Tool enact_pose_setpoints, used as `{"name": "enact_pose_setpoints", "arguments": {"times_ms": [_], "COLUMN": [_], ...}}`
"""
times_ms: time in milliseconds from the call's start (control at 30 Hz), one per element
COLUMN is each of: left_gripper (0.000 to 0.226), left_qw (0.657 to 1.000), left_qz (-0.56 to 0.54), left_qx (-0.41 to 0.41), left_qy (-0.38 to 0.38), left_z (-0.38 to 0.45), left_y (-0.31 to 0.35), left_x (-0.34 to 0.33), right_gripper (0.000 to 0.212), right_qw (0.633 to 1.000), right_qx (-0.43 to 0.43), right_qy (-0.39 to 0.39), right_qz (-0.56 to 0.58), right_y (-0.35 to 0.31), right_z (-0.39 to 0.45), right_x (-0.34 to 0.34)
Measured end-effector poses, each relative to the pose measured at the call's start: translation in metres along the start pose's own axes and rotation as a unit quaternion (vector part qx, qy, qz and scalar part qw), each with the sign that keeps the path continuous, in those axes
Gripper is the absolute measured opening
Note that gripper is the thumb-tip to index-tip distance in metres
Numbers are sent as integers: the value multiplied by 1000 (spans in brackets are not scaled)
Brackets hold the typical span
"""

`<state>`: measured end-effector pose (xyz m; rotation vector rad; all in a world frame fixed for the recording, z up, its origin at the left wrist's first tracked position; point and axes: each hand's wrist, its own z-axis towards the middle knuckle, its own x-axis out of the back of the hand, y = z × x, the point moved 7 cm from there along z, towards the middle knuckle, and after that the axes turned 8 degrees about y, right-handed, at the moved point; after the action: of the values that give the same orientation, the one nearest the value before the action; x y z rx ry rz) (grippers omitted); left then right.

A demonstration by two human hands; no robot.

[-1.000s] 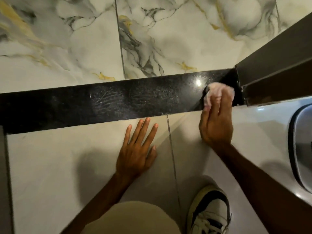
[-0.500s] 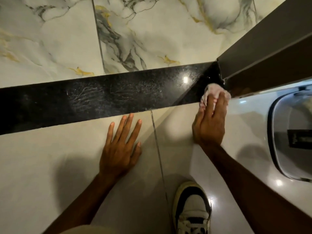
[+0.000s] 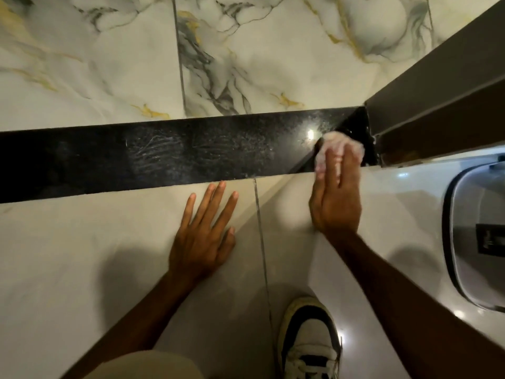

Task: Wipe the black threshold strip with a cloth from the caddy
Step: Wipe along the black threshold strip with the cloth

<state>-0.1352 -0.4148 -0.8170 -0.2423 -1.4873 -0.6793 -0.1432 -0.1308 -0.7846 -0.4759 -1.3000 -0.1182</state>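
A glossy black threshold strip [image 3: 164, 157] runs across the floor from the left edge to a door frame on the right. It carries dusty streaks near its middle. My right hand [image 3: 336, 198] presses a crumpled pale pink cloth [image 3: 340, 144] flat onto the strip's right end, fingers extended over the cloth. My left hand [image 3: 205, 231] lies flat on the plain floor tile just below the strip, fingers spread, holding nothing.
A dark door frame [image 3: 437, 105] meets the strip at the right. A grey caddy [image 3: 475, 242] with a dark rim sits at the right edge. Veined marble tiles [image 3: 246, 64] lie beyond the strip. My white and black shoe [image 3: 308, 343] stands at the bottom.
My right hand slid the cloth toward me and back onto the strip's right end near the door frame. The view shifted, bringing the caddy further in. My left hand stayed planted.
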Motion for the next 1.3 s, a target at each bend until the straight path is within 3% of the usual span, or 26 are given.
{"name": "enact_pose_setpoints", "arguments": {"times_ms": [133,200,267,333,433,533,667,733,800,867,1000,1100,1200,1300], "left_gripper": [70,69,69,69,68,68,69,69,70,70,71,73,72,73], "left_qw": [1000,1000,1000,1000,999,999,999,999,999,999,996,994,993,990], "left_qz": [-5,-5,-7,-16,-23,-23,-26,-22,-19,-17,-18,-19,-17,1], "left_qx": [-6,-5,-3,1,7,4,10,19,24,31,68,88,89,127], "left_qy": [12,16,19,20,21,24,39,46,45,40,51,58,69,67], "left_z": [-2,-2,-2,-1,0,1,0,0,0,0,0,-1,-3,-8], "left_y": [-3,-4,-3,-2,0,0,-4,-5,-5,-4,-6,-8,-10,-18], "left_x": [-4,-7,-5,-1,5,4,0,0,1,6,14,12,9,8], "right_gripper": [62,62,60,60,57,55,64,64,61,59,58,58,62,64], "right_qw": [997,996,992,984,993,999,997,998,993,984,984,993,1000,995], "right_qx": [-56,1,110,157,106,33,-63,-13,107,163,166,102,-1,77], "right_qy": [39,37,-11,-58,-43,-19,14,8,-20,-53,-58,-30,-14,-44], "right_qz": [45,81,69,54,25,-39,33,60,37,45,14,-41,-11,36], "right_y": [-24,-58,-84,-77,-28,-1,-43,-89,-126,-128,-78,-62,-87,-152], "right_z": [68,77,55,15,-19,11,69,73,53,15,-38,-12,30,40], "right_x": [-20,-28,-32,-26,-1,1,-23,-37,-45,-42,-14,-15,-33,-59]}}
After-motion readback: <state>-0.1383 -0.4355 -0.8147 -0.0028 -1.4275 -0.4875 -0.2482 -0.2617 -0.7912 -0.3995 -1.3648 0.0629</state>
